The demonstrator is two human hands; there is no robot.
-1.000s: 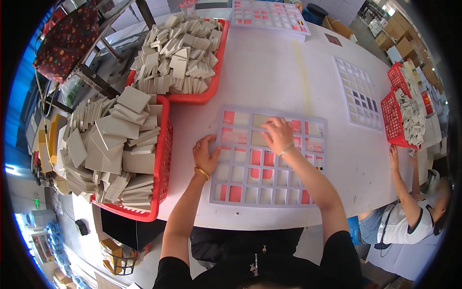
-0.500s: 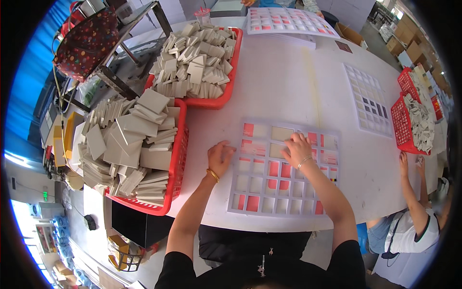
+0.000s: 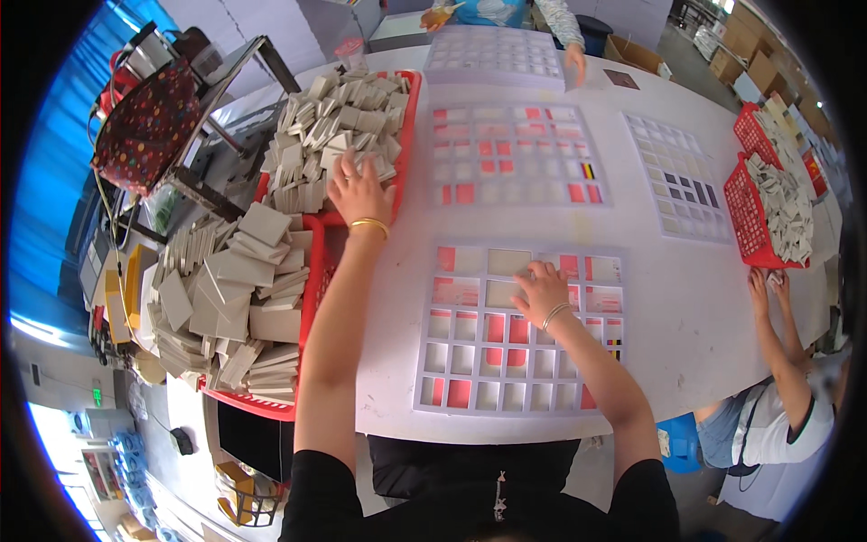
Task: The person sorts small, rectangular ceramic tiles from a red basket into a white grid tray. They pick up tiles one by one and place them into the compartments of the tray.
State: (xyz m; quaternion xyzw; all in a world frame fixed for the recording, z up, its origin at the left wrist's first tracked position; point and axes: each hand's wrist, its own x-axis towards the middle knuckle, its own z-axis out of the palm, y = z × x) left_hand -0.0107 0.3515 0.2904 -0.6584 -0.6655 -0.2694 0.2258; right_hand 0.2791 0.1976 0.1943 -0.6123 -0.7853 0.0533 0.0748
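Observation:
My left hand [image 3: 361, 191] reaches over the near right corner of the far red basket [image 3: 412, 122], its fingers apart beside a heap of off-white tiles [image 3: 312, 135]. Nothing shows in it. In front of me lies a white compartment tray [image 3: 420, 366] holding pale and pink pieces, some cells with a black, red and yellow insert. On its upper middle rests my right hand [image 3: 545, 294], fingers spread, next to two large pale cells. Whatever lies under its palm is hidden.
A second filled tray [image 3: 519, 194] lies beyond mine, blurred. Behind it are stacked trays [image 3: 492, 59] and a co-worker's hand [image 3: 575, 65]. A nearer red basket of larger tiles [image 3: 312, 334] stands left. At right lie another tray [image 3: 677, 172] and red baskets [image 3: 754, 217] by another person's hands.
My left hand has gone from beside my tray to the far basket. A filled tray has come from the far side to mid-table. My right hand stays on my tray.

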